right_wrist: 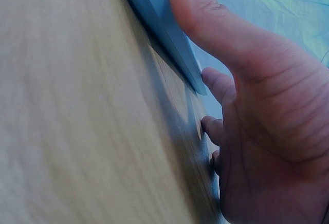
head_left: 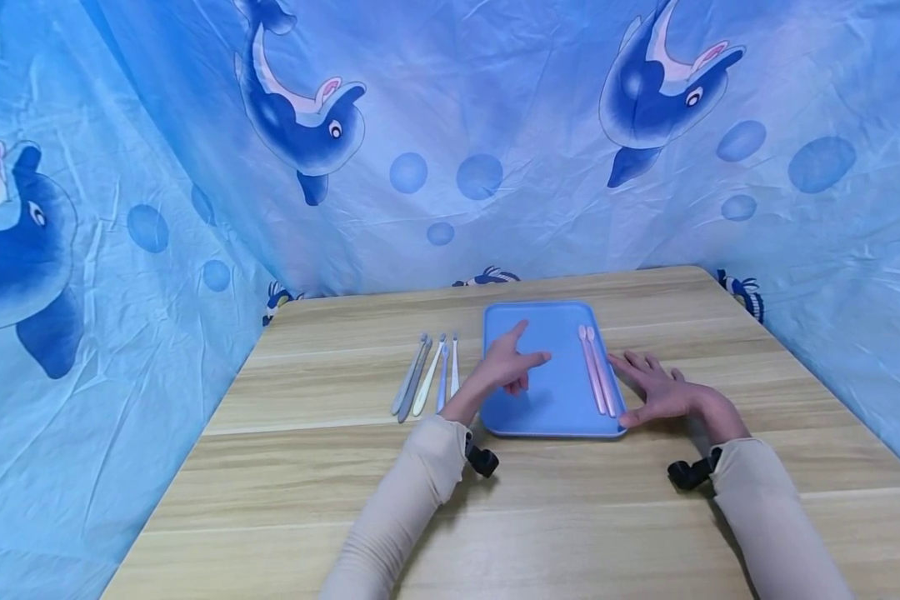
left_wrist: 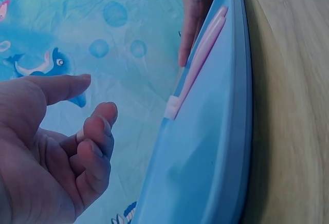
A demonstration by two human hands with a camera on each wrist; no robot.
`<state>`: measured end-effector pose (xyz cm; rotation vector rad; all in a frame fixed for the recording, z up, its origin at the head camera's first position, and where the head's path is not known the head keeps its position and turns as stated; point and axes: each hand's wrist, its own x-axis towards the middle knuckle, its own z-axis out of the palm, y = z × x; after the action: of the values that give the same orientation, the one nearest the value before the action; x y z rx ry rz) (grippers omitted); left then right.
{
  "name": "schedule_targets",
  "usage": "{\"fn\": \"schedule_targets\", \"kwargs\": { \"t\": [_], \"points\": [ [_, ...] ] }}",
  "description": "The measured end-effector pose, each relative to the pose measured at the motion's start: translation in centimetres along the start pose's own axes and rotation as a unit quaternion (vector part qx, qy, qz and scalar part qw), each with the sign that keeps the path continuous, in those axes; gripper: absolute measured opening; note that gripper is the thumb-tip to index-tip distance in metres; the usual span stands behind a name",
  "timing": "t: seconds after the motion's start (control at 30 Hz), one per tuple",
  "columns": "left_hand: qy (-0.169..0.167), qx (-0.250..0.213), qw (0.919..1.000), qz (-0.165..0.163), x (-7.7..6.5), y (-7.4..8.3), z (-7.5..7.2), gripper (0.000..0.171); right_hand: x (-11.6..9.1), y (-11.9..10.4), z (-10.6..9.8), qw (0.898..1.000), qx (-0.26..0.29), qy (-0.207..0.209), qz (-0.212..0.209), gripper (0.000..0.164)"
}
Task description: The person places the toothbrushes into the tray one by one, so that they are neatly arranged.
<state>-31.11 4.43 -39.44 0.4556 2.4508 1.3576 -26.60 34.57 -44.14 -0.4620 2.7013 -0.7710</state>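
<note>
A blue tray (head_left: 540,400) lies on the table, with two pink toothbrushes (head_left: 597,371) side by side along its right edge. Over the tray's left part hovers my left hand (head_left: 506,362), holding nothing. Its index finger and thumb are extended while the other fingers bend loosely, as the left wrist view shows. My right hand (head_left: 663,393) rests at the tray's right side, thumb at the near right corner and the other fingers spread along the outer edge. In the right wrist view the thumb (right_wrist: 221,29) lies over the rim. Left of the tray lie several toothbrushes (head_left: 427,379) in grey, white and blue.
The wooden table (head_left: 285,483) carries everything. Blue cloth (head_left: 450,125) printed with dolphins hangs behind it and at both sides. A black strap mount (head_left: 482,460) sits on the left wrist, another mount (head_left: 692,473) on the right.
</note>
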Motion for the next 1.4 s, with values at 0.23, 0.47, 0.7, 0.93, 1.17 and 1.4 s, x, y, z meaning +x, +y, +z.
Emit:
{"fn": "schedule_targets", "kwargs": {
  "t": [0.23, 0.47, 0.7, 0.93, 1.17, 1.4],
  "points": [
    [-0.006, -0.009, 0.9999, 0.002, 0.0, -0.6, -0.9, 0.087, 0.0, -0.1, 0.0, 1.000, 0.000, 0.002, 0.003, 0.118],
    [-0.011, -0.015, 0.9998, -0.001, 0.0, -1.2, -1.6, 0.089, 0.0, -0.1, 0.0, 1.000, -0.001, 0.002, 0.003, 0.118],
    [-0.009, -0.017, 0.9997, -0.019, 0.0, -1.8, -2.5, 0.090, -0.1, -0.3, 0.0, 1.000, 0.002, 0.001, 0.001, 0.118],
    [-0.005, -0.013, 0.9997, -0.023, -0.1, -2.4, -3.4, 0.089, -0.1, -0.4, -0.1, 1.000, -0.001, 0.001, 0.003, 0.118],
    [0.017, 0.006, 0.9997, -0.015, -0.3, -2.8, -3.9, 0.086, -0.2, -0.5, -0.1, 1.000, 0.000, 0.000, 0.003, 0.118],
    [0.028, 0.017, 0.9993, -0.017, -0.3, -3.1, -4.9, 0.084, -0.2, -0.6, -0.2, 1.000, 0.000, 0.000, 0.004, 0.118]
  ]
}}
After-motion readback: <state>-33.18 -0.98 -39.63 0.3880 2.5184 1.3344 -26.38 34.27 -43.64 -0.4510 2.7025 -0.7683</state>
